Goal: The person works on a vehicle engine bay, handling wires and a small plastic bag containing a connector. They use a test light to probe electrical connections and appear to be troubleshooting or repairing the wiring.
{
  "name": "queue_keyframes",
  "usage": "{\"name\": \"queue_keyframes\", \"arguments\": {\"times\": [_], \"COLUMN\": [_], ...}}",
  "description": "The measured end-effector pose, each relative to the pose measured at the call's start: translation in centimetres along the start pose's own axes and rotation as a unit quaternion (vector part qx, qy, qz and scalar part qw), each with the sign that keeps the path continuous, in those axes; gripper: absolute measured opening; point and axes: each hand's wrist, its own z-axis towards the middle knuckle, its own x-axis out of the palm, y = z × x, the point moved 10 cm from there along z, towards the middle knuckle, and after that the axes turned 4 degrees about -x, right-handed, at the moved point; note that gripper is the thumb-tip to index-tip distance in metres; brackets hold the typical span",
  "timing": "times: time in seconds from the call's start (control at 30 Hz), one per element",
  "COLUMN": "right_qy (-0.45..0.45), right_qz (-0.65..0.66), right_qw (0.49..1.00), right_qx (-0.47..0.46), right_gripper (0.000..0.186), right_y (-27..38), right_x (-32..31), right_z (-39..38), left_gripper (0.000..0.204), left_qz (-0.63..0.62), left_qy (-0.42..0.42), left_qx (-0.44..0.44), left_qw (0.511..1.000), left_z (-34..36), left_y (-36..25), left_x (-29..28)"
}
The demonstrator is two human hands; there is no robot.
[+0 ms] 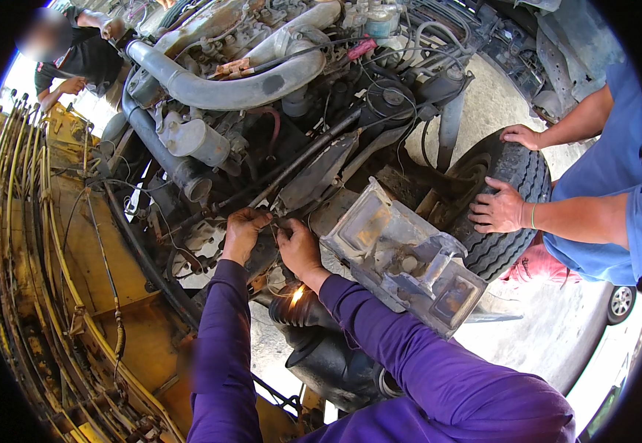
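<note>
Both my arms, in purple sleeves, reach into an exposed truck engine [262, 81]. My left hand [243, 233] curls its fingers around a small dark part low on the engine, just under a slanted metal rod [302, 159]. My right hand [299, 249] pinches the same spot from the right, fingertips almost meeting the left hand's. What sits between the fingers is too small and dirty to tell. A grimy metal step bracket [402, 255] lies just right of my right wrist.
A person in a blue shirt stands at right with both hands [499, 208] on a black tyre [509, 199]. Another person in dark clothes [77, 55] leans in at the upper left. A yellow frame with cables [55, 244] runs down the left. A large grey pipe [225, 88] crosses the engine's top.
</note>
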Motion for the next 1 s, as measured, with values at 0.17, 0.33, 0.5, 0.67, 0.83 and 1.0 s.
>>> {"name": "queue_keyframes", "arguments": {"times": [0.17, 0.33, 0.5, 0.67, 0.83, 1.0], "right_qy": [0.006, 0.016, -0.003, -0.015, -0.001, 0.006], "right_qz": [-0.013, -0.010, 0.001, 0.011, 0.027, 0.026], "right_qw": [1.000, 1.000, 1.000, 1.000, 1.000, 1.000], "right_qx": [0.004, 0.014, -0.013, -0.014, -0.006, 0.002], "right_gripper": [0.020, 0.020, 0.022, 0.021, 0.019, 0.018], "right_y": [-0.2, -0.1, -0.4, -1.1, -1.1, -0.7], "right_x": [0.0, 0.3, 0.2, 0.4, 0.6, 0.6], "right_z": [0.1, 0.0, 0.1, 0.2, 0.1, 0.1], "left_gripper": [0.013, 0.012, 0.018, 0.017, 0.022, 0.018], "left_qz": [-0.023, -0.028, -0.023, 0.007, -0.003, -0.007], "left_qy": [0.004, 0.005, -0.010, -0.001, 0.000, -0.003], "left_qx": [0.009, 0.003, 0.001, -0.008, -0.010, -0.007], "left_qw": [1.000, 1.000, 1.000, 1.000, 1.000, 1.000], "left_z": [-0.2, 0.1, 0.1, -0.1, -0.3, -0.1], "left_y": [-0.5, 0.5, 0.0, -0.2, -0.4, -0.2], "left_x": [0.3, -0.2, 0.1, 0.2, 0.2, 0.0]}}
